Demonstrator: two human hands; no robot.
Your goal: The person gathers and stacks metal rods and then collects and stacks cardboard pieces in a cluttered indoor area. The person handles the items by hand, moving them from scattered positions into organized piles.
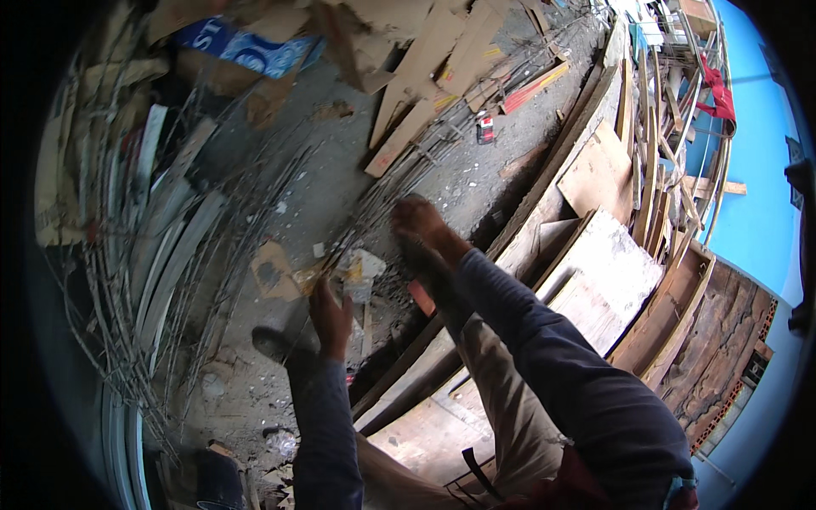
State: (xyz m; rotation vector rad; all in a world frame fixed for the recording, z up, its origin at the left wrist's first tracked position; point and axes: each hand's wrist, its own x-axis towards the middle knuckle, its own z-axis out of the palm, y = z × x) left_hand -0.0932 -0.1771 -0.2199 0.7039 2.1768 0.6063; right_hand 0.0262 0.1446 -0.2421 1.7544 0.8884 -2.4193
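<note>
A bundle of long thin rods (414,167), apparently metal, lies slantwise on the dusty floor in front of me. My left hand (330,320) is at the near end of the bundle, its fingers stretched forward and its thumb apart, with nothing visible in it. Farther forward and to the right, my right hand (418,223) hangs beside the rods, its fingers curled and slightly blurred. Whatever those fingers hold, if anything, is hidden. Between the hands lie a crumpled whitish scrap (361,265) and a torn piece of brown cardboard (274,270).
Tangled rods (106,314) and pale metal strips (174,263) fill the left side. Flat cardboard pieces (433,64) lie ahead, near a small red and white pack (485,130). Wooden boards (603,263) are stacked on the right, by a blue wall (756,187). A dark bucket-like container (218,483) stands lower left.
</note>
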